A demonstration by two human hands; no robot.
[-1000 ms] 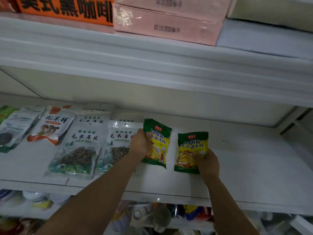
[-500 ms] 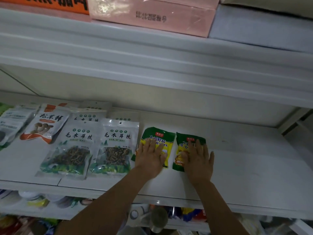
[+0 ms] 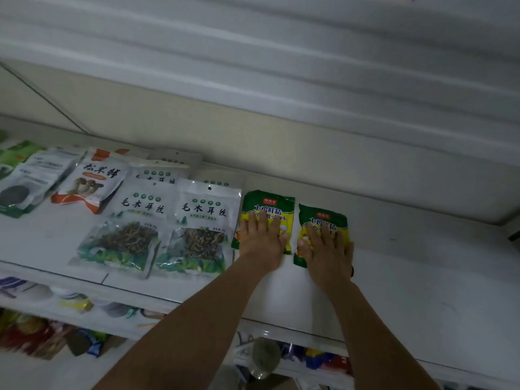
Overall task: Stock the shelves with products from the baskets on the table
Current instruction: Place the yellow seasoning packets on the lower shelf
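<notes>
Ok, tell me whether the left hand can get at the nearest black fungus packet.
Probably yes. The left hand lies flat on the left seasoning packet, and the fungus packet lies just to its left on the shelf, nothing between them.

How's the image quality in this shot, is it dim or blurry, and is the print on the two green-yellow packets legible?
Head view: dim, flat light, no strong glare; upper shelf streaked with blur; lower-shelf goods soft; print on the left packet and right packet legible, partly covered by the left hand and right hand.
</notes>
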